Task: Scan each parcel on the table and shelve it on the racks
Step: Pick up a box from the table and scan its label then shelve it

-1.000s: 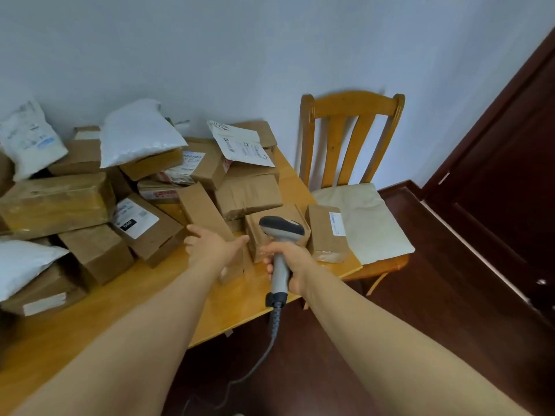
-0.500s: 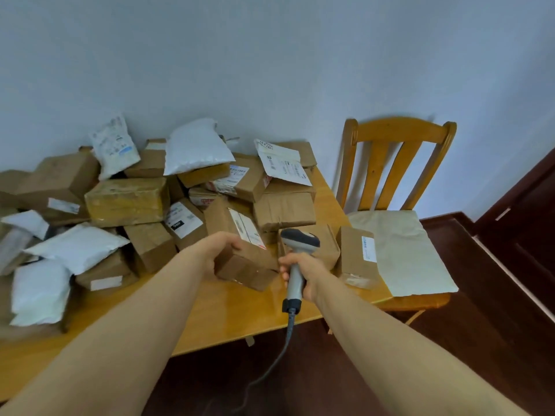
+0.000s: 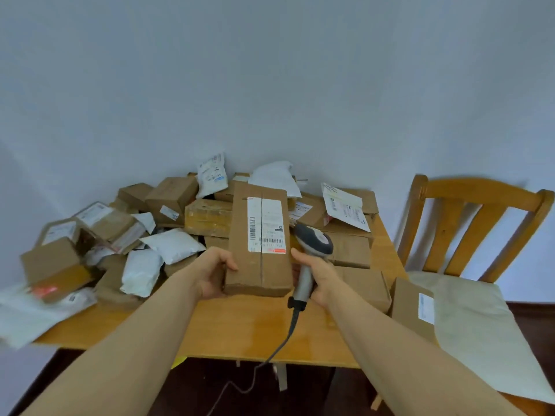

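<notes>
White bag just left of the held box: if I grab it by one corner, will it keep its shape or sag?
Probably sags: the white bag looks puffy and wrinkled, not boxy. Likely light for its size, as it rests pillowed atop a brown box. Its smooth plastic skin may slip, so take it mid-body.

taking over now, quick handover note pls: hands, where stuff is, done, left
Left hand grips the lower left edge of a long brown cardboard box, held upright, white label facing you.
Right hand grips a grey corded barcode scanner beside the box's right edge.
Done: box in hand; scan not confirmed.
Left: scan and shelve it; racks out of view. Many brown boxes and white mailer bags wait on the wooden table.
</notes>
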Available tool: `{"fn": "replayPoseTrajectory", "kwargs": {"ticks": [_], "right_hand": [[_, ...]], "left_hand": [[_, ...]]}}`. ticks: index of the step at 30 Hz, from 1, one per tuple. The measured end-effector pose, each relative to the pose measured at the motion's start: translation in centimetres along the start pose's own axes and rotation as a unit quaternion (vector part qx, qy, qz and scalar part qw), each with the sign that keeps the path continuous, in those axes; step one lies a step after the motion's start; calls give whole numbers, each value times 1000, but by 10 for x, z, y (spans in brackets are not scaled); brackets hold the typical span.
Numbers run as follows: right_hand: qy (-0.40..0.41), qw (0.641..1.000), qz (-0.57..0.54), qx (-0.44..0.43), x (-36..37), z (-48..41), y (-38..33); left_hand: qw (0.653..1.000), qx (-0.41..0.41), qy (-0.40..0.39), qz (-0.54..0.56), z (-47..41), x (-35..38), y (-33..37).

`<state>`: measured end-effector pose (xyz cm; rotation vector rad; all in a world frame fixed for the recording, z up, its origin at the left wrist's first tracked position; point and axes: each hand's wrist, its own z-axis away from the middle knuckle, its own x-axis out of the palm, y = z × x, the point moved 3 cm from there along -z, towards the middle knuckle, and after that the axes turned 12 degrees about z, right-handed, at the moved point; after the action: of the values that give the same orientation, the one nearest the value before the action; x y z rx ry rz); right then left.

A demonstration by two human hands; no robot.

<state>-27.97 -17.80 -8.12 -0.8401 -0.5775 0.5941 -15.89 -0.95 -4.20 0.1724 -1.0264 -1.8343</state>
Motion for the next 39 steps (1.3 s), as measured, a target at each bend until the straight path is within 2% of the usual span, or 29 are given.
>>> {"fn": "replayPoseTrajectory", "kwargs": {"ticks": [6, 10, 16, 19, 22, 24, 28, 33, 39], "right_hand": [[-31, 999, -19, -28, 13, 0, -5], [-27, 998, -58, -22, 19, -3, -5], [-8, 990, -141, -20, 36, -8, -14], [-14, 990, -136, -21, 45, -5, -14], [-32, 995, -90, -36, 45, -2, -17], [-43, 998, -30, -42, 40, 2, -20], [-122, 987, 97, -46, 38, 18, -26], [-144, 948, 266, -103, 52, 38, -33], [-134, 933, 312, -117, 59, 42, -35]], "left_hand": [[999, 25, -48, -5, 12, -15, 14], [993, 48, -98, 53, 18, -10, 22], [966, 139, -18, 218, 19, 13, 11], [968, 151, 2, 202, 14, 20, 5], [967, 175, 47, 180, 20, 8, 18], [965, 209, 93, 129, 27, -10, 33], [955, 238, 176, 24, 39, -48, 54], [953, 223, 200, -38, 46, -71, 63], [950, 219, 215, -56, 48, -83, 64]]}}
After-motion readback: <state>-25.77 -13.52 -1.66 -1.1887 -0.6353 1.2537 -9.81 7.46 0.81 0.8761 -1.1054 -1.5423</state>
